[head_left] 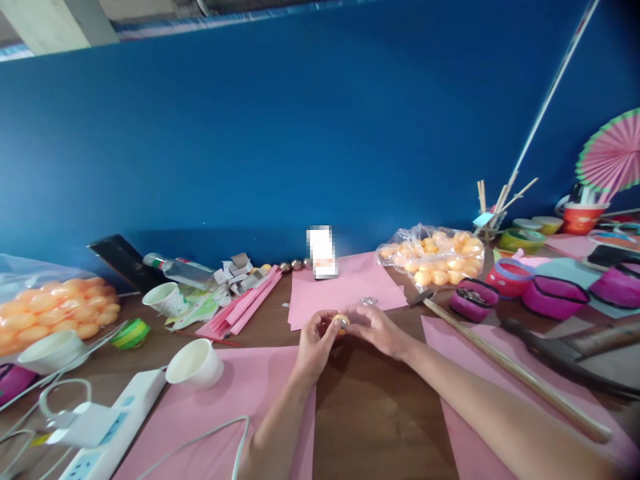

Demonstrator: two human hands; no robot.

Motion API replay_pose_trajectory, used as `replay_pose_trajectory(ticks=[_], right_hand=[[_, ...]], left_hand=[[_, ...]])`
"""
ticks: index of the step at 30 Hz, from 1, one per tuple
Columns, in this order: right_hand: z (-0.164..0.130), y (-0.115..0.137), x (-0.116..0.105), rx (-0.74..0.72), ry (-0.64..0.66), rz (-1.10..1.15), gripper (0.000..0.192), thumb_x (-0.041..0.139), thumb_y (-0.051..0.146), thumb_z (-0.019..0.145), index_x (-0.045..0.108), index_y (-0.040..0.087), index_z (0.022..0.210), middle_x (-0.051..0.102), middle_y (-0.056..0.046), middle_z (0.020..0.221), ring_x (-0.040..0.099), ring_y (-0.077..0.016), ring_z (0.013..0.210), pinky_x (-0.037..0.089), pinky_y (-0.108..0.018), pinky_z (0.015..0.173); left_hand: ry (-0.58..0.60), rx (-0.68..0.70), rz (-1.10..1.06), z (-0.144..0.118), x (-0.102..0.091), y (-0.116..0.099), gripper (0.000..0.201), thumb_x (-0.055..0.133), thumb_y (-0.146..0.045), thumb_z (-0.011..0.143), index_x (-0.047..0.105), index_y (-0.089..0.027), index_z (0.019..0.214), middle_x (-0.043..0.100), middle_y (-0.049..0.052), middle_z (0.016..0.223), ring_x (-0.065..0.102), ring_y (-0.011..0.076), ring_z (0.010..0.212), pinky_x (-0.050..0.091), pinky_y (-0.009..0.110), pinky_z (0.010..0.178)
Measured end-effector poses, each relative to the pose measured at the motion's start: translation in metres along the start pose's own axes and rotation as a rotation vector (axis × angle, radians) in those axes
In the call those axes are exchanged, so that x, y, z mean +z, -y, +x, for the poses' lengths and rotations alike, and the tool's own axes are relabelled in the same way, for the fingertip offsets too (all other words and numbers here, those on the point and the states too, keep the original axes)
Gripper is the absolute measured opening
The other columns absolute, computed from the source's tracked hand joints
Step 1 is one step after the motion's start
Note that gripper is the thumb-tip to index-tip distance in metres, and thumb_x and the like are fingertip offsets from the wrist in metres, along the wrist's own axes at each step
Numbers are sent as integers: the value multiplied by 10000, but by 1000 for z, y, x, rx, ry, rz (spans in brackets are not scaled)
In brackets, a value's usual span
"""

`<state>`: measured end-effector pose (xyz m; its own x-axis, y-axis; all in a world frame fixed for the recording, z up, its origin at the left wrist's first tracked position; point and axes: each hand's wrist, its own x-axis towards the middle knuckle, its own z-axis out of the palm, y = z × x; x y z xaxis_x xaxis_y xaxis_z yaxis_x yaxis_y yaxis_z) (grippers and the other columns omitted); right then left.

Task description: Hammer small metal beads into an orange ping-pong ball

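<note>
While a blue wall [280,133] fills the far half of the view, the brown table [370,413] below it is crowded with craft supplies. Pink paper sheets [345,287] lie across the middle and near side, with a bag of orange balls [435,257] far right and another bag of them [50,310] far left. A long wooden stick [515,373] runs diagonally on the right, from the centre toward the near right edge. On the near left sit a white power strip [115,427] and a white cup [195,363] lying on its side.

At the centre, the left hand [315,340] and right hand [380,327] meet fingertip to fingertip, both pinching one small orange ball [341,322]. The ball sits between them, just above the table, and being round it shows no long axis. Both hands are equally close to it, the left from the near-left, the right from the right.
</note>
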<state>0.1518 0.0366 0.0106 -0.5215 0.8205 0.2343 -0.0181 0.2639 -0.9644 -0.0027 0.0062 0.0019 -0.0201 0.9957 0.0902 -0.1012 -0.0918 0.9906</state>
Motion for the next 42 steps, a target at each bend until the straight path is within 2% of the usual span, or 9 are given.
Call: replay_pose_trajectory(ticks=[8, 13, 16, 20, 26, 29, 33, 38, 42], right_hand=[[0, 2, -3, 48, 45, 95, 326, 595, 361, 731, 546, 180, 998, 610, -42, 984, 568, -180, 923, 449, -338, 838], [1, 0, -3, 15, -84, 16, 282, 551, 388, 759, 562, 182, 952, 627, -36, 939, 574, -174, 892, 453, -323, 808], [1, 4, -4, 0, -135, -105, 292, 489, 410, 793, 574, 177, 947, 620, -47, 961, 568, -177, 896, 452, -317, 794], [-4, 26, -1, -46, -179, -279, 280, 472, 398, 805, 568, 173, 942, 609, -51, 963, 565, -161, 865, 453, -295, 763], [-18, 64, 15, -119, -70, -427, 247, 510, 346, 790, 575, 189, 969, 604, -53, 953, 571, -138, 802, 463, -259, 710], [-28, 76, 14, -131, -88, -424, 241, 488, 341, 805, 570, 185, 968, 607, -49, 953, 571, -142, 829, 464, -261, 726], [-54, 76, -14, -96, -159, -557, 245, 477, 310, 811, 551, 195, 1014, 613, -44, 948, 575, -150, 840, 466, -270, 727], [-106, 55, -80, 111, -307, -1099, 281, 499, 260, 783, 537, 191, 1053, 582, -79, 1029, 547, -205, 937, 409, -338, 826], [-138, 44, -107, 251, -267, -1377, 212, 483, 216, 788, 566, 174, 978, 594, -81, 932, 551, -206, 886, 399, -312, 788]], left_hand=[[44, 23, 33, -2, -1, 1, 360, 588, -340, 710, 534, -156, 1014, 626, 75, 914, 605, 175, 819, 485, 304, 737], [88, 29, 48, -2, 0, 1, 445, 625, -340, 676, 538, -161, 1074, 638, 80, 931, 600, 189, 827, 487, 314, 740], [45, 15, 42, 1, 1, 4, 457, 630, -361, 666, 550, -167, 1072, 642, 75, 929, 602, 183, 812, 497, 309, 721], [-28, -14, -24, 3, 0, 8, 460, 614, -386, 677, 546, -163, 1073, 635, 81, 949, 599, 180, 838, 492, 299, 726], [36, 83, 130, 3, 0, 2, 398, 610, -374, 674, 581, -143, 997, 643, 89, 912, 602, 193, 806, 478, 289, 694], [68, 100, 144, 2, 0, 1, 387, 587, -372, 694, 574, -139, 1003, 643, 77, 881, 605, 176, 773, 475, 294, 701], [35, 46, 128, 1, 0, 3, 448, 594, -392, 680, 558, -131, 1043, 642, 72, 864, 607, 144, 684, 480, 293, 687], [34, 52, 113, 2, 0, 7, 461, 606, -407, 661, 571, -133, 1031, 641, 75, 872, 607, 144, 693, 486, 306, 705], [51, 49, 112, 5, -1, 11, 479, 608, -408, 660, 560, -128, 1045, 638, 86, 911, 608, 153, 728, 488, 333, 737]])
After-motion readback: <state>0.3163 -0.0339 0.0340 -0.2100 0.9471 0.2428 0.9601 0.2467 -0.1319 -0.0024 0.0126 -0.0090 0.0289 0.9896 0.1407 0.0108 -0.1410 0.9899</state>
